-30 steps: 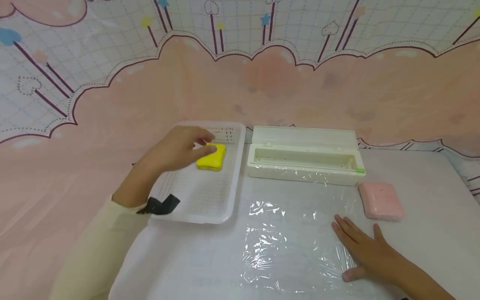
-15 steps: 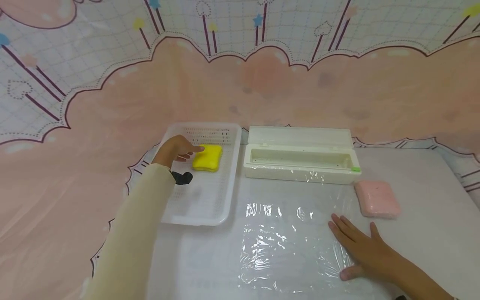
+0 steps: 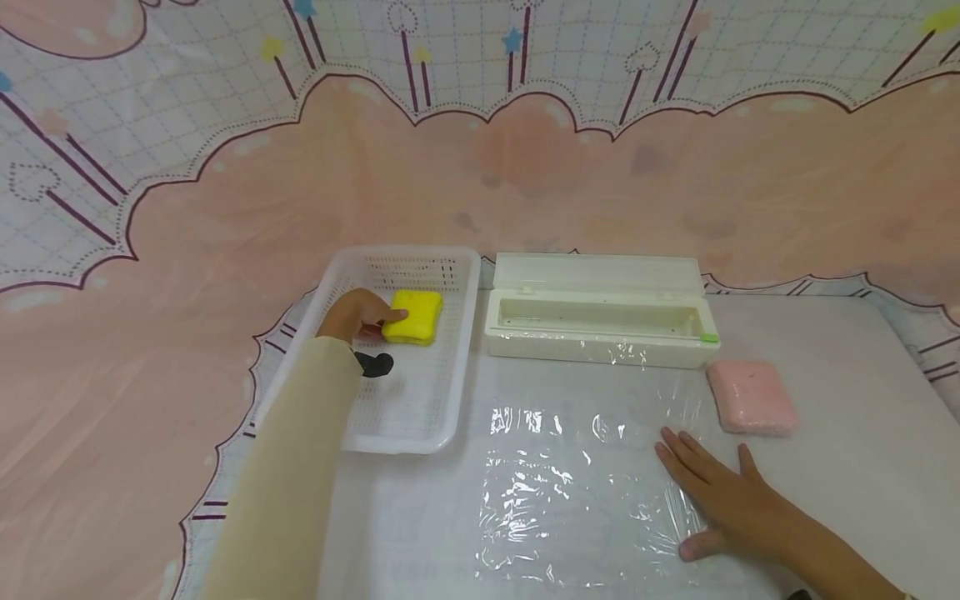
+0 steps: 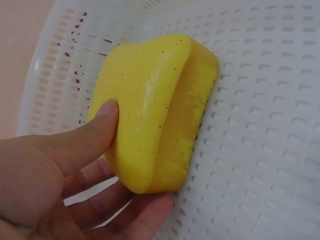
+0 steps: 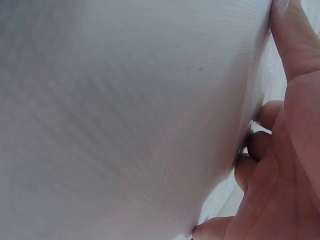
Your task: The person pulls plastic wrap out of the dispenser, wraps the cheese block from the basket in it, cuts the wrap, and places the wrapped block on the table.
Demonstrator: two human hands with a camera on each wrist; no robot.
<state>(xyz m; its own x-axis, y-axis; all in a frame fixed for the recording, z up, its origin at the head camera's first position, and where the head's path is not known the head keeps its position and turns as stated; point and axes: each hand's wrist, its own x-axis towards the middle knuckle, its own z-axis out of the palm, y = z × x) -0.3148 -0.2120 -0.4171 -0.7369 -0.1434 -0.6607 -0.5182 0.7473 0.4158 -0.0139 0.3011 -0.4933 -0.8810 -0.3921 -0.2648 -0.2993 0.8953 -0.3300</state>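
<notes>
My left hand (image 3: 354,315) pinches a yellow, pillow-shaped block (image 3: 420,318) inside a white perforated basket (image 3: 431,440). In the left wrist view the thumb (image 4: 95,131) presses on the block's speckled top face, while the fingers curl beneath its near edge. The block looks tilted there, one side raised from the basket's holed floor. My right hand (image 3: 735,504) lies spread on the right edge of a sheet of clear plastic film (image 3: 562,492) on the white tabletop. The right wrist view shows its fingertips (image 5: 245,170) down against the surface.
Behind the film stands a long white box (image 3: 600,346) with its lid raised and a small green piece at its right end. A pink block (image 3: 752,398), shiny as if wrapped, lies right of the film. A patterned cloth (image 3: 480,183) hangs at the back.
My left hand has come down from above the basket to the yellow block's left side and now grips it. My right hand stays on the film. The head view has shifted slightly.
</notes>
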